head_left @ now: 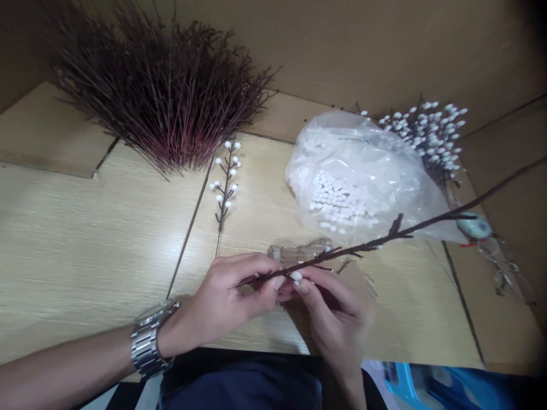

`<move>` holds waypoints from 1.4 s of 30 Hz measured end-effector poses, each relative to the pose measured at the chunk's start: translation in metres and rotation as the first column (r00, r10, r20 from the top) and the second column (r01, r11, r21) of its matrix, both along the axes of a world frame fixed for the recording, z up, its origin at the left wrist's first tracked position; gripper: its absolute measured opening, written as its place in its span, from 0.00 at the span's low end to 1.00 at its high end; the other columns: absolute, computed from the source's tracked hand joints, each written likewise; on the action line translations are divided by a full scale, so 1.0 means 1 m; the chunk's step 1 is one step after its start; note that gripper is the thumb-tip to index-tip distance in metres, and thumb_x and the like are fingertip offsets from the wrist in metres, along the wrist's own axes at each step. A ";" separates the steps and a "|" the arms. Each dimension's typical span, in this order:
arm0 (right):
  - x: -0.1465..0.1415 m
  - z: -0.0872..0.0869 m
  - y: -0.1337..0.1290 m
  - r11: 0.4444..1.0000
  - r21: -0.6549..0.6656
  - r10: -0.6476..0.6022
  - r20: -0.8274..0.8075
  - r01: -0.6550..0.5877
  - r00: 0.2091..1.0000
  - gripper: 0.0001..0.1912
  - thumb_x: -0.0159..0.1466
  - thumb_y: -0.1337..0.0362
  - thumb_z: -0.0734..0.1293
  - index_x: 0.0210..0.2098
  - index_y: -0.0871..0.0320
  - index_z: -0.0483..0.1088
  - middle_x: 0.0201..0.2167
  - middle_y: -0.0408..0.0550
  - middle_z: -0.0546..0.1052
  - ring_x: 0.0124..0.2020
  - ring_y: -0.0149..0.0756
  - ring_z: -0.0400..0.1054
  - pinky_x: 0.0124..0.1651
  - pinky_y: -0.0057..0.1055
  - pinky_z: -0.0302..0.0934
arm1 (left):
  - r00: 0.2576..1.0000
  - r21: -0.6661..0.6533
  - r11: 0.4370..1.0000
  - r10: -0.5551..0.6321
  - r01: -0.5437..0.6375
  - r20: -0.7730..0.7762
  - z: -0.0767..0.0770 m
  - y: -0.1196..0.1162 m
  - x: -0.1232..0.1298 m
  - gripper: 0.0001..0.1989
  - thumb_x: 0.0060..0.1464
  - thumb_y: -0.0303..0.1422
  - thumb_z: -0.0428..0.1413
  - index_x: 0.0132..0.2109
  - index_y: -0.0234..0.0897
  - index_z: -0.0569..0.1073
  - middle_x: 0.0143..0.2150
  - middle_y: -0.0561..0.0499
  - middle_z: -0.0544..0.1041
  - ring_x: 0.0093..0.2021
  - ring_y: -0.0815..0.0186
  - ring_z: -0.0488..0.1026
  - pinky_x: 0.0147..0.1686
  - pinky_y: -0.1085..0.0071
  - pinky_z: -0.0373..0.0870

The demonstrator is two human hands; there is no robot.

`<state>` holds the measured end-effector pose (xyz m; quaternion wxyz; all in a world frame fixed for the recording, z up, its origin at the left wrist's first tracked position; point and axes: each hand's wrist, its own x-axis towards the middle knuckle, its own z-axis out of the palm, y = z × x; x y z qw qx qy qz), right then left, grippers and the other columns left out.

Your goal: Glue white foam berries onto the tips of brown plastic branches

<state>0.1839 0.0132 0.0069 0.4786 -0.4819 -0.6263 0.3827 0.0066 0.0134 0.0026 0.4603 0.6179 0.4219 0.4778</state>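
My left hand point(239, 296), with a metal watch on its wrist, pinches a dark brown artificial twig point(367, 245) near its lower end. The twig slants up to the right across the view, with short side shoots. Close to the left fingertips, my right hand point(337, 307) pinches a small white berry point(296, 276) against one of the shoots. Whether the berry is seated on the shoot I cannot tell. Beyond the hands, a clear plastic bag point(393, 182) holds many loose white berries point(337, 196). A finished-looking sprig with white berries point(224, 188) lies on the table to the left.
A big bundle of bare brown twigs point(171, 102) lies at the back left. Behind the bag is a bunch of white-berried sprigs point(427, 134). Brown tape-like scraps point(299, 253) lie just past my hands. A light blue round object point(474, 226) sits at the right.
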 end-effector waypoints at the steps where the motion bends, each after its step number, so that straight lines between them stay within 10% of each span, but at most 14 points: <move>1: 0.000 0.000 0.000 1.000 -0.001 0.004 0.002 -0.004 1.000 0.11 0.64 0.69 0.72 0.42 0.47 0.81 0.30 0.40 0.84 0.28 0.33 0.78 0.30 0.28 0.75 | 1.000 -0.006 1.000 -0.002 0.002 0.005 0.000 0.000 0.000 0.05 0.61 0.25 0.59 0.42 0.34 0.79 0.34 0.48 0.83 0.31 0.67 0.79 0.31 0.75 0.76; 13: 0.027 0.009 0.015 0.934 -0.235 0.241 -0.145 -0.270 0.960 0.08 0.62 0.67 0.73 0.41 0.50 0.81 0.35 0.44 0.82 0.34 0.35 0.79 0.33 0.26 0.76 | 0.911 -0.432 0.834 -0.181 0.342 0.371 -0.003 0.000 -0.003 0.09 0.63 0.34 0.59 0.36 0.35 0.75 0.27 0.57 0.71 0.21 0.74 0.71 0.20 0.80 0.75; 28: 0.030 -0.001 0.013 0.872 -0.312 0.304 -0.257 -0.376 0.917 0.10 0.66 0.68 0.71 0.43 0.48 0.80 0.35 0.42 0.82 0.31 0.30 0.78 0.35 0.24 0.74 | 0.840 -0.511 0.727 -0.167 0.458 0.516 -0.005 0.008 -0.001 0.11 0.64 0.36 0.59 0.33 0.34 0.74 0.21 0.59 0.71 0.17 0.77 0.67 0.16 0.84 0.66; 35: 0.023 -0.001 0.008 0.977 -0.063 0.204 0.035 -0.201 0.978 0.13 0.64 0.72 0.70 0.44 0.48 0.79 0.38 0.42 0.81 0.39 0.31 0.77 0.39 0.23 0.73 | 0.840 -0.534 0.718 -0.131 0.447 0.527 -0.006 0.011 -0.002 0.12 0.64 0.36 0.58 0.33 0.33 0.75 0.20 0.59 0.71 0.16 0.77 0.67 0.16 0.84 0.66; 42: 0.024 0.005 0.006 0.947 0.220 0.175 0.265 -0.236 0.948 0.18 0.62 0.80 0.70 0.48 0.57 0.76 0.40 0.48 0.78 0.41 0.35 0.73 0.42 0.32 0.70 | 0.887 -0.539 0.752 -0.127 0.378 0.445 -0.003 0.009 0.000 0.11 0.63 0.35 0.57 0.32 0.34 0.73 0.21 0.59 0.71 0.16 0.77 0.66 0.15 0.84 0.65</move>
